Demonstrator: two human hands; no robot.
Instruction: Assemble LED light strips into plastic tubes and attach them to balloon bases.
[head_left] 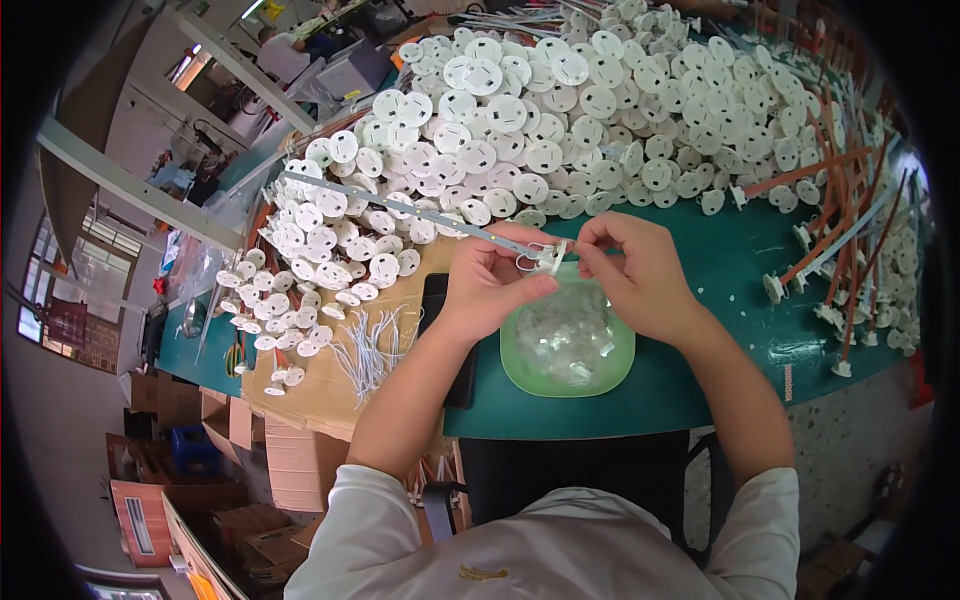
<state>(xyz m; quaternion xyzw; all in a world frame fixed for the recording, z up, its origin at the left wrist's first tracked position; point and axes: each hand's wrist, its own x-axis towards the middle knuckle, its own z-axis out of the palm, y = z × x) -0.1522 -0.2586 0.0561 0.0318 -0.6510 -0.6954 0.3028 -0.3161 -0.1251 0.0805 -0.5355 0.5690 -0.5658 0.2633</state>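
Left hand (pixel 487 285) and right hand (pixel 632 272), each grip pinching a small white plastic fitting (pixel 549 258) on a thin grey strip (pixel 410 211), above a translucent green bowl (pixel 567 345) near the green desk's (pixel 730 265) front edge.

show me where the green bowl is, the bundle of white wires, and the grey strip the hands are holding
green bowl (pixel 520 372): head view, its left rim.
white wires (pixel 368 352): head view, middle of bundle.
grey strip (pixel 400 206): head view, mid-length.

Both hands, left (pixel 487 283) and right (pixel 637 272), meet fingertip to fingertip, forearms angled inward.
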